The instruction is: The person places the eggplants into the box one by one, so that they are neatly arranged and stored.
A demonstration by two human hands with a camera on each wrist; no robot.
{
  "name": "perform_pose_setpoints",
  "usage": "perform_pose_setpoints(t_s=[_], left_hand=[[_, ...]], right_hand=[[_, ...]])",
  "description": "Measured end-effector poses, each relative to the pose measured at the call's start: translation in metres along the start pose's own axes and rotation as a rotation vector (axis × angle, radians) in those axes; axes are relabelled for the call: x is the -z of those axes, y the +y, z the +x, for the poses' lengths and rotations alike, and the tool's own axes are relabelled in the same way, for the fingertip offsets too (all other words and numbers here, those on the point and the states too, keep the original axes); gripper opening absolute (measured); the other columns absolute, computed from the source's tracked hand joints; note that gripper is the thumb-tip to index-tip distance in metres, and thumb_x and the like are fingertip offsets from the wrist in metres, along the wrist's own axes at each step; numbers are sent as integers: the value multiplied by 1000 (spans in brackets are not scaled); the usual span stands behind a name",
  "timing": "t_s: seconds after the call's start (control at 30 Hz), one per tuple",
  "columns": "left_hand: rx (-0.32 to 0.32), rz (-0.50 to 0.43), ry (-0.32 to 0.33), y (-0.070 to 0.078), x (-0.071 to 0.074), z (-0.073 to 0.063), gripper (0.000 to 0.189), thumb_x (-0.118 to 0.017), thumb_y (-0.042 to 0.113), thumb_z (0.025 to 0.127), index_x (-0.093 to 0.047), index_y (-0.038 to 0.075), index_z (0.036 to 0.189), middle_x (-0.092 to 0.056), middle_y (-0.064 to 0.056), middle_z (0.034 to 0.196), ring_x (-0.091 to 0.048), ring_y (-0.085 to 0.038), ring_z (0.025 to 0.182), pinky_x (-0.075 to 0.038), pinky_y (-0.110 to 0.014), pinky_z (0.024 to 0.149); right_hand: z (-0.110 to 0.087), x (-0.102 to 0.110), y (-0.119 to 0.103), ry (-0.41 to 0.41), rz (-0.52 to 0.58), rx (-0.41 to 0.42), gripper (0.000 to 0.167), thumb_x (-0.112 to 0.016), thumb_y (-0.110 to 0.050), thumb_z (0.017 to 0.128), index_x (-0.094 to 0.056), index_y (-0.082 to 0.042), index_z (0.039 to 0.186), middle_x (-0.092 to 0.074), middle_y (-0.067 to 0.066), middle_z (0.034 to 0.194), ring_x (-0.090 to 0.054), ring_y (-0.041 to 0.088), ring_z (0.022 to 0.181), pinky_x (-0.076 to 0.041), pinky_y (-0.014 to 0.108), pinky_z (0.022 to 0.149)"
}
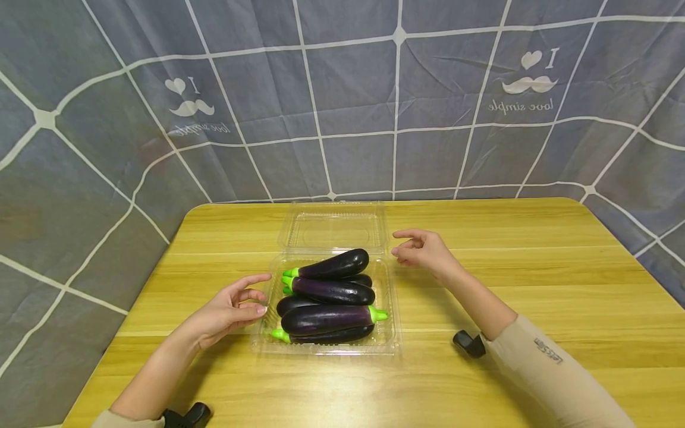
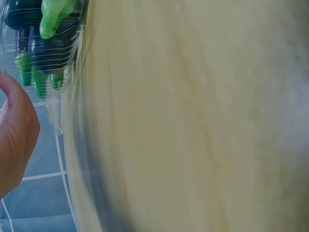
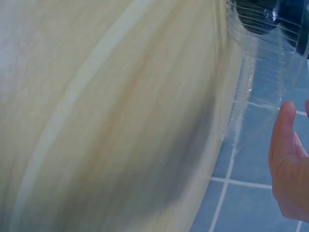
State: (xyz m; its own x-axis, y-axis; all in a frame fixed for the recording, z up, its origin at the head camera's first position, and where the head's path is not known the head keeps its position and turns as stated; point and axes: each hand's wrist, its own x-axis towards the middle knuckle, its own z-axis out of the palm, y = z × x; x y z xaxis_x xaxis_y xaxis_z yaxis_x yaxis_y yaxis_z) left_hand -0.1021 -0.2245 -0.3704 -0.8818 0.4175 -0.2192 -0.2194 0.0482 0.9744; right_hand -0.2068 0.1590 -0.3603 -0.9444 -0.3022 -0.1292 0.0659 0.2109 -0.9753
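A clear plastic clamshell box (image 1: 393, 333) lies on the table, its lid (image 1: 289, 235) folded back toward the wall. Several dark purple eggplants (image 1: 326, 320) with bright green stems are piled inside. At the box's left side is my left hand (image 1: 227, 312), fingers loosely bent and fingertips right at the rim. My right hand (image 1: 425, 252) hovers just right of the lid's hinge, fingers extended and holding nothing. The left wrist view shows green stems (image 2: 38, 79) through the ribbed box wall, with the left hand (image 2: 17, 130) beside it. In the right wrist view, the right hand (image 3: 287, 159) is below the box corner.
The wood-grain table (image 1: 514, 249) extends on both sides of the box. Behind and around it hangs a grey curtain (image 1: 353, 89) with white lines and printed moustaches. Black wrist cameras (image 1: 469, 343) sit on both forearms.
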Motion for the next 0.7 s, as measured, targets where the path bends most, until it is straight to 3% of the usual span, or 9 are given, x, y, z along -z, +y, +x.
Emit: perform_pose_setpoints(t_s=[0.23,0.43,0.7], left_hand=[[-8,-15,-8,2,-1,-1,63,-61,-1,87,-30,5,142,-50,-3,100,-56,-8,82,-51,-24,77],[-14,-17,-14,2,0,0,62,-61,0,87,-31,6,142,-49,-3,100,-56,-8,82,-51,-23,76],[7,-3,0,0,0,0,65,-62,0,87,-28,5,143,-49,-3,101,-56,-7,82,-51,-23,77]], right_hand=[[7,0,6,-51,152,-98,59,-62,1,86,-34,9,137,-65,12,91,-64,16,71,-55,31,74],[11,-2,9,-114,287,-178,60,-57,4,88,-28,11,140,-64,7,84,-61,10,63,-53,20,64],[12,-6,11,-185,389,-242,61,-52,8,89,-23,7,143,-63,5,77,-60,9,59,-52,18,59]])
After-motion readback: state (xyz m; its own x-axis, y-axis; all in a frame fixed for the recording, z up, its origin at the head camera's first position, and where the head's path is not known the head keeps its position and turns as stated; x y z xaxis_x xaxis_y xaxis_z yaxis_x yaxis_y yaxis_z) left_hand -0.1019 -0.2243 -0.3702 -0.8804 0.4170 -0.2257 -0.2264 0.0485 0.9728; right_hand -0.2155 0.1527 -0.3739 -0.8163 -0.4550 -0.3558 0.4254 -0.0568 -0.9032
